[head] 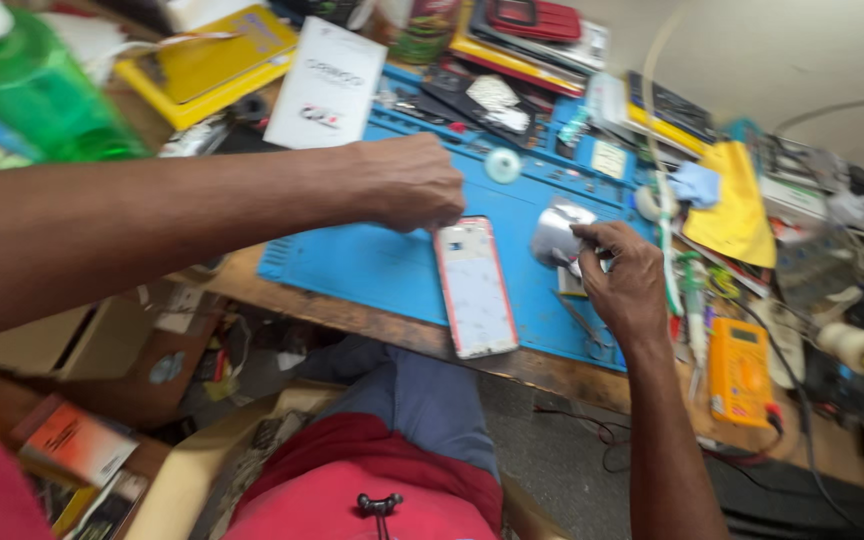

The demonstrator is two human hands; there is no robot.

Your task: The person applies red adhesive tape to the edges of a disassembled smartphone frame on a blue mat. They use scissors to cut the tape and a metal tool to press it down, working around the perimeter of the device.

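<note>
Blue work mat (372, 265): pink-edged phone frame (474, 288) lying flat, long axis toward mat's near edge. Left hand (407, 183) pinched shut on its far end. Right hand (624, 280), fingers curled, grips small silver tin (555, 232) (contents hidden) just beside the frame.

I have only the one view, from the camera on the wearer's head, tilted so the bench runs askew. It looks steeply down and forward, close in over the blue mat (372, 265) at the table's near edge, taking in both forearms and the wearer's lap below.
</note>
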